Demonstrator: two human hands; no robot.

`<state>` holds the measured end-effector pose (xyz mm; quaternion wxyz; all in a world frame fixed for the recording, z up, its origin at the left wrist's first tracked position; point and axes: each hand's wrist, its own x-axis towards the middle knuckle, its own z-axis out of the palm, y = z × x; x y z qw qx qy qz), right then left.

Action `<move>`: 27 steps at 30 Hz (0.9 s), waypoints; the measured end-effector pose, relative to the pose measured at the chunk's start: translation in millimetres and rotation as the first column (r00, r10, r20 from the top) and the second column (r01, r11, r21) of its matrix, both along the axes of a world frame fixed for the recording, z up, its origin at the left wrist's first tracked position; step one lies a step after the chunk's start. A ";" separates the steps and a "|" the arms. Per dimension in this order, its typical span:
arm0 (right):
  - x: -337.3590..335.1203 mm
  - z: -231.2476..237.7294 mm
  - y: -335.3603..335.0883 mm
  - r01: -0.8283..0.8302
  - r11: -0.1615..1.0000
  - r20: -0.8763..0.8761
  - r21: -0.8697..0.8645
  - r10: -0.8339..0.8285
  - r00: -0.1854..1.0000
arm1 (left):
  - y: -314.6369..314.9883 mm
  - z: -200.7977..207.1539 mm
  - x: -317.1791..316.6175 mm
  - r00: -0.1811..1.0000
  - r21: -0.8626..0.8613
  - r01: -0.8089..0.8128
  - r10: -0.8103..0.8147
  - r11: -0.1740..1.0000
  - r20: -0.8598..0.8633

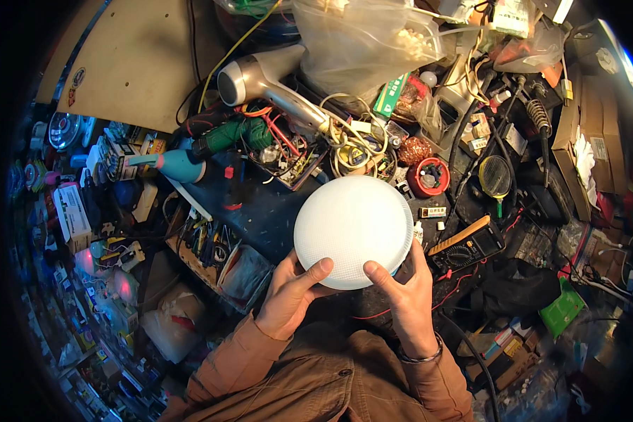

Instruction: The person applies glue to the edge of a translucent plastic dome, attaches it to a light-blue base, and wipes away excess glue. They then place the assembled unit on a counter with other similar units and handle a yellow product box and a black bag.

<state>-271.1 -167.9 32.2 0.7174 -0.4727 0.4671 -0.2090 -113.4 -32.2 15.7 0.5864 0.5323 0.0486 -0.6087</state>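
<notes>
Between my two hands is a round white dome (355,228) with a finely textured surface, like a ceiling lamp cover. My left hand (292,292) grips its lower left edge, the thumb on top and the fingers hidden beneath. On the lower right my right hand (406,295) holds it the same way, with the thumb pressed on the front rim. The dome is held over the dark worktop. Just right of my right hand lies a multimeter (468,243) with a yellow-orange edge. Beyond the dome stands a red round tub (427,177) with small parts in it.
A hair dryer (271,88) and a green power tool (235,135) lie at the back. A teal spray bottle (179,165) and a box of hand tools (204,246) are on the left. Cables, a magnifier-like round mesh tool (496,176) and cardboard (573,151) crowd the right.
</notes>
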 end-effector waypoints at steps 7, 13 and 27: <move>-7.9 -0.4 5.1 0.037 0.990 -0.030 0.138 -0.033 0.999 | -5.5 4.3 -0.8 1.000 0.007 0.009 -0.009 1.000 0.029; -8.7 -0.2 1.4 -0.014 0.990 -0.051 0.137 0.021 0.998 | -19.1 13.2 2.3 0.997 -0.031 0.028 -0.026 0.999 0.077; 0.2 1.1 4.7 0.010 0.999 -0.010 0.033 -0.010 1.000 | -25.2 12.9 1.7 0.999 -0.001 -0.023 0.023 1.000 0.028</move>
